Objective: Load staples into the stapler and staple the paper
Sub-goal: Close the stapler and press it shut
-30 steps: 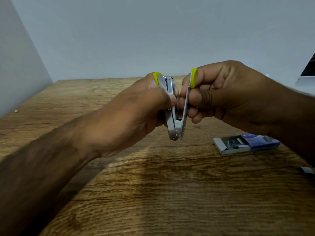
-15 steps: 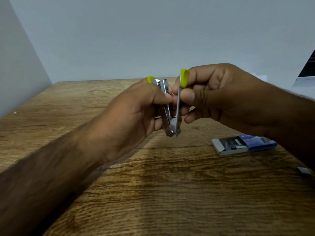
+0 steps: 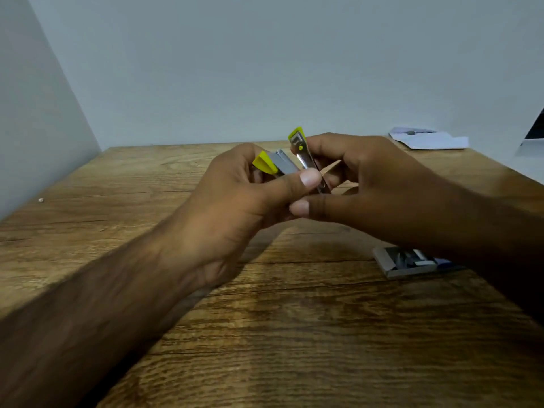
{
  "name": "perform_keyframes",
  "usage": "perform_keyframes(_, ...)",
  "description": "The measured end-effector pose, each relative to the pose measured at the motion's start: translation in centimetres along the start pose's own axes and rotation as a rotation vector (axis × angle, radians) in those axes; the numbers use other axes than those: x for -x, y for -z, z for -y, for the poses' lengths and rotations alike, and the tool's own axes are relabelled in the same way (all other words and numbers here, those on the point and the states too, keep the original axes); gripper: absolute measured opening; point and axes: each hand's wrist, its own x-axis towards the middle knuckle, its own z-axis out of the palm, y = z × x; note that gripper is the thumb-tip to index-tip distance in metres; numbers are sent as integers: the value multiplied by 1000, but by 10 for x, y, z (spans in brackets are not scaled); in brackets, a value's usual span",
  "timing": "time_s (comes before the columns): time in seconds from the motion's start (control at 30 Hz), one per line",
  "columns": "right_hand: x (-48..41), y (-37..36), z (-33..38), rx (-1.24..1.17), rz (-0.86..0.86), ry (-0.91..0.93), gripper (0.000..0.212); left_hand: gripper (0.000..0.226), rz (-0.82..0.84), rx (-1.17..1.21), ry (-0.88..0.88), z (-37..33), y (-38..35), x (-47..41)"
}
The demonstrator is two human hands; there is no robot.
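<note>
Your wooden table (image 3: 294, 348) fills the lower two thirds of the frame, running back to a pale wall. Above its middle you hold the stapler (image 3: 306, 163) off the surface, opened into a V: one metal arm with a yellow tip points up and left, the other, also yellow-tipped, stands nearly upright just right of centre.

Your left hand (image 3: 235, 207) comes in from the lower left and is closed on the stapler's left arm, thumb pressed across the metal. Your right hand (image 3: 368, 189) reaches in from the right edge and pinches the upright arm between fingers and thumb; the two thumbs nearly touch below the hinge.

At the upper right, near the table's far edge, lies the white paper (image 3: 429, 139), flat and well apart from your hands.

At the right, partly under your right forearm, sits the staple box (image 3: 409, 262), its tray slid open with strips of staples (image 3: 424, 262) lying inside. A small pale speck rests at the far left edge.
</note>
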Motion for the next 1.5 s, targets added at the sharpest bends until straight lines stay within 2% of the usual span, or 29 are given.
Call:
perform_keyframes(0.07, 1, 3, 2, -13, 24, -9, 37, 13, 90, -49, 23, -5, 6, -3)
perform_keyframes(0.1, 1, 7, 3, -27, 47, -24, 37, 13, 136, -80, 35, -9, 14, -5)
perform_keyframes(0.2, 3, 15, 4, 9, 75, -43, 42, 44, 340, -303, 112, -30, 51, -9)
perform_keyframes(0.27, 5, 14, 6, 46, 104, -40, 43, 78, 447, -440, 170, -42, 73, -7)
perform_keyframes(0.33, 6, 9, 9, 94, 159, -16, 39, 98, 433, -531, 142, -46, 83, -4)
perform_keyframes(0.4, 6, 3, 11, 163, 205, -1, 32, 106, 447, -645, 91, -46, 75, -1)
perform_keyframes(0.47, 6, -2, 11, 220, 195, 4, 34, 101, 516, -705, 74, -39, 62, 1)
perform_keyframes(0.53, 7, -4, 8, 263, 182, 13, 29, 84, 540, -708, 67, -30, 50, 2)
perform_keyframes(0.63, 8, -8, 2, 368, 181, 52, 24, 60, 449, -705, 43, -19, 38, 2)
perform_keyframes(0.73, 9, -13, -1, 422, 183, 75, 28, 48, 405, -779, 34, -10, 37, 1)
perform_keyframes(0.87, 10, -15, -2, 451, 192, 88, 30, 45, 371, -943, -66, -9, 35, 1)
perform_keyframes(1.0, 9, -19, -3, 620, 183, 112, 43, 42, 360, -934, -69, -9, 34, 4)
perform_keyframes(1.5, 8, -18, -8, 692, 188, 153, 49, 48, 342, -918, -64, -11, 29, 6)
